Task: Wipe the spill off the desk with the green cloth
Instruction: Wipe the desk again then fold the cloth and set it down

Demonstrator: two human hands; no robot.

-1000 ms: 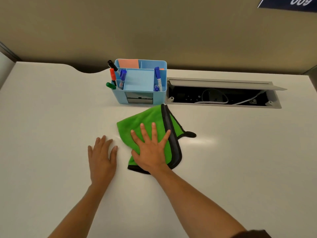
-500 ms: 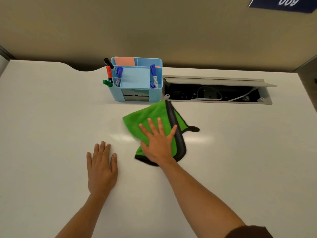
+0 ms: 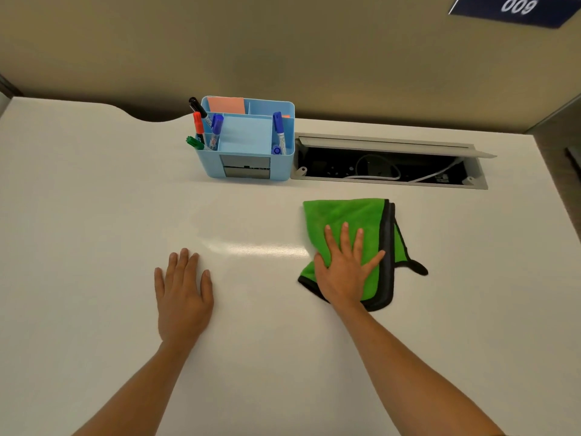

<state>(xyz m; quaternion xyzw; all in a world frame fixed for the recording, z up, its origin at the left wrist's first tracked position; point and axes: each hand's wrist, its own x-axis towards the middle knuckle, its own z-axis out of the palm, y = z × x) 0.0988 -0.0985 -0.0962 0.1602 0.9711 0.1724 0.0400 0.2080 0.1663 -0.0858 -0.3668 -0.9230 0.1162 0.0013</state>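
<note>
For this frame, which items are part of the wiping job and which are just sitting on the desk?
Part of the job:
- green cloth, folded
- right hand, pressed flat on the cloth
- left hand, flat on the desk

Just lying about:
- blue desk organizer holding markers
- open cable tray with white cables
- navy sign on the wall

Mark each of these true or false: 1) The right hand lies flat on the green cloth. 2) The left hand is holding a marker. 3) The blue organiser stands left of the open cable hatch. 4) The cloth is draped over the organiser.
1) True: the right hand presses flat on the green cloth.
2) False: the left hand rests flat and empty on the desk.
3) True: the blue organiser stands just left of the cable hatch.
4) False: the cloth lies on the desk, apart from the organiser.
</note>
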